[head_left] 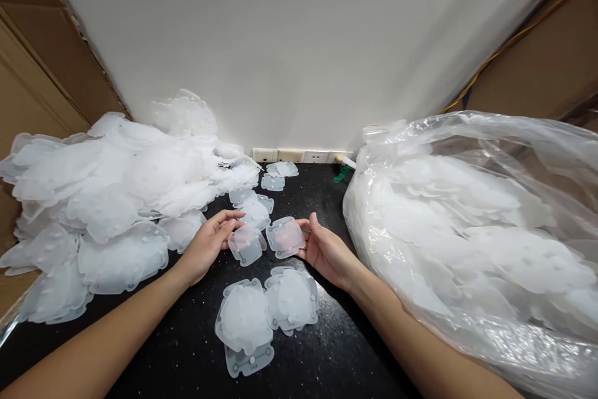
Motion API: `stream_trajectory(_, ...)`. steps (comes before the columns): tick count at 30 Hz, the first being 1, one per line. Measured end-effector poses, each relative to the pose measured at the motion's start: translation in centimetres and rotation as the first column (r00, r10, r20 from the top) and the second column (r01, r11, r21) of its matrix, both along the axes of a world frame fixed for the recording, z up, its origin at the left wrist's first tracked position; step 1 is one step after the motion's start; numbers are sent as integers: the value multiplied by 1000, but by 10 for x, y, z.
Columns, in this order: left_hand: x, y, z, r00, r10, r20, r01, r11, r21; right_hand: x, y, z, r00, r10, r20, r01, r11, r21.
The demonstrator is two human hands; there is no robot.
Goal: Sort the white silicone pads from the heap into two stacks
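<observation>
Between my hands are two translucent, frosted plastic sheets with rounded corners and small round marks. My left hand [217,238] pinches the left plastic sheet [246,246] at its left edge. The right plastic sheet [284,238] is held by my right hand [323,246], fingers behind it and thumb raised. Both sheets are tilted up, their inner edges nearly touching. Nearer me, two small stacks of like sheets, a left stack [245,318] and a right stack [292,298], lie side by side on the black speckled tabletop [177,349]. More loose sheets [255,209] lie just beyond my hands.
A large heap of the sheets [126,168] fills the left side against cardboard [42,63]. At right, a clear plastic bag [374,200] holds many more. Power sockets [315,156] line the wall base, near a green piece [342,173]. A few sheets [273,182] lie below the sockets.
</observation>
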State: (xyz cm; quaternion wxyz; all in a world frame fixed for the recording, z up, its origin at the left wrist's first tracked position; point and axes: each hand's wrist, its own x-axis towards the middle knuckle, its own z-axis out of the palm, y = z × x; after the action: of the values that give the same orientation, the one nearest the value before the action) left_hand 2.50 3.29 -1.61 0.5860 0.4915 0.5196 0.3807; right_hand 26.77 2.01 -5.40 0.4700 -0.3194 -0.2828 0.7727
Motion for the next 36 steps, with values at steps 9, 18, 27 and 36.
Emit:
stream_trajectory(9, -2, 1, -3, 999, -39, 37, 39, 999, -8, -3, -7, 1, 915, -253, 315, 197, 960, 199)
stream_trajectory(18, -4, 0, -5, 998, -69, -12, 69, 997, 38, 10, -3, 4, 642, -364, 675, 77, 906, 416)
stream_trajectory(27, -5, 0, -4, 983, -113, -147, 134, 980, 145, 10, -3, 7, 694, -254, 673, 14, 940, 340)
stream_trajectory(36, -7, 0, -6, 982, -113, -150, 134, 982, 132, 9, -3, 6, 720, -211, 661, 12, 956, 292)
